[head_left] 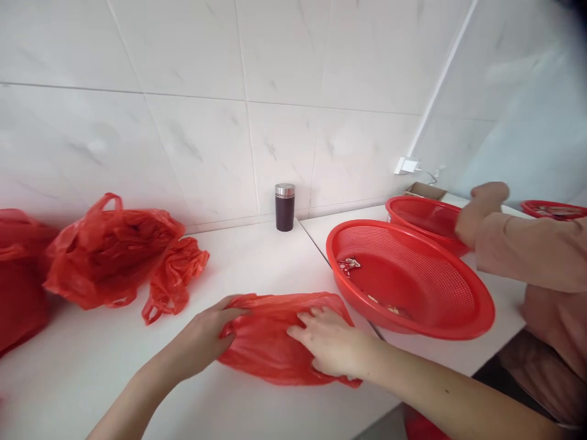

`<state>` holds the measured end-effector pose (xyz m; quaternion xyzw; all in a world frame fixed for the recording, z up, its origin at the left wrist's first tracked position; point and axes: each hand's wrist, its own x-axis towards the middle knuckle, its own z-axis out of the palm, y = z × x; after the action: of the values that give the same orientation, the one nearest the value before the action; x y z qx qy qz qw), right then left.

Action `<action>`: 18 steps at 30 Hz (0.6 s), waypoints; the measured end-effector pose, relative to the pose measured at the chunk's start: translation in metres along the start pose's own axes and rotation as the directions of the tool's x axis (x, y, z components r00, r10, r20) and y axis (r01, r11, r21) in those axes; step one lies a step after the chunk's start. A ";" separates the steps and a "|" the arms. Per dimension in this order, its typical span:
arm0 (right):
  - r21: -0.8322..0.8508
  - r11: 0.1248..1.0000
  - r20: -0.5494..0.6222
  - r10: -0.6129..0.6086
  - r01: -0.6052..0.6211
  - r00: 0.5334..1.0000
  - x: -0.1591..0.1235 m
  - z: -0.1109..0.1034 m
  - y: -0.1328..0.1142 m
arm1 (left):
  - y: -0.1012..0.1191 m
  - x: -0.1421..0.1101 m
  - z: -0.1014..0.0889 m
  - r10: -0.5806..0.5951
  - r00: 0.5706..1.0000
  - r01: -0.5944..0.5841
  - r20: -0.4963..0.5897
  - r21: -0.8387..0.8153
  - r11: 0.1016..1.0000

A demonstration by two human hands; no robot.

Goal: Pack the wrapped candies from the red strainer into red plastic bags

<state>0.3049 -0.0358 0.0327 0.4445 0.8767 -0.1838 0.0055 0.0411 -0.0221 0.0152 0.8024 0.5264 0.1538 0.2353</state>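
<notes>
A red plastic bag [275,348] lies on the white table in front of me. My left hand [206,336] grips its left end, the thumb and index finger curving over the edge. Across the right part of the bag rests my right hand [332,345], palm down with the fingers spread on the plastic. What the bag contains, if anything, is hidden. Just beyond its right end stands a large red mesh basket [413,275], with a few small printed packets [349,264] at the bottom left.
Crumpled red bags [119,250] lie at the left, beside a fuller red bag [21,281]. A dark tumbler [285,211] stands by the tiled wall. At right, a person's hand [479,205] is near another red basket [424,214]. A seam crosses the table [238,263].
</notes>
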 end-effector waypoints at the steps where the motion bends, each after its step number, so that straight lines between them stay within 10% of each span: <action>1: -0.002 0.999 0.070 -0.039 0.039 0.997 -0.002 -0.007 0.000 | 0.004 -0.004 0.000 -0.008 0.999 0.011 0.032 -0.092 0.996; 5: 0.263 0.950 -0.020 -0.169 0.168 0.985 -0.019 -0.061 0.016 | 0.001 -0.022 0.008 0.009 0.996 0.020 0.084 -0.337 0.941; 9: 0.208 0.972 -0.265 0.167 -0.113 0.950 -0.017 -0.103 0.071 | -0.022 -0.035 0.034 0.010 1.000 0.003 0.029 -0.421 0.907; 13: 0.045 0.893 0.017 0.449 -0.449 0.894 0.014 -0.095 0.133 | -0.042 -0.034 0.055 -0.025 0.999 0.036 0.031 -0.451 0.892; 18: 0.125 0.847 0.082 0.510 -0.516 0.857 0.036 -0.070 0.150 | -0.053 -0.025 0.063 -0.050 0.998 0.059 0.032 -0.479 0.876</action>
<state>0.4111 0.0955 0.0446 0.6572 0.7105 -0.2478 0.0428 0.0210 -0.0407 -0.0663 0.7053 0.4922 0.2652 0.4358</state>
